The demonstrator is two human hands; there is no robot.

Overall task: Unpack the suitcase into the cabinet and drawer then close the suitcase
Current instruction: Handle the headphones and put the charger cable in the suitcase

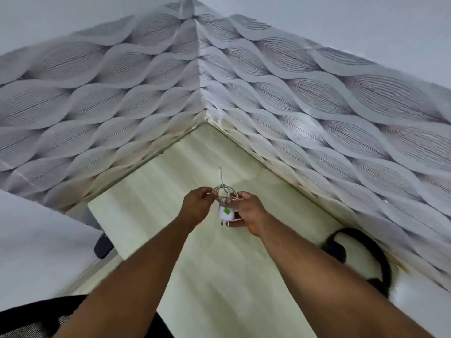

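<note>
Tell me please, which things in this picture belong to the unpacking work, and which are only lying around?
Belong to the job:
- white charger, held by the right hand
- its coiled cable, pinched by the left hand too

Only lying around:
- black headphones on the pale surface
- dark object at the surface's left edge
</note>
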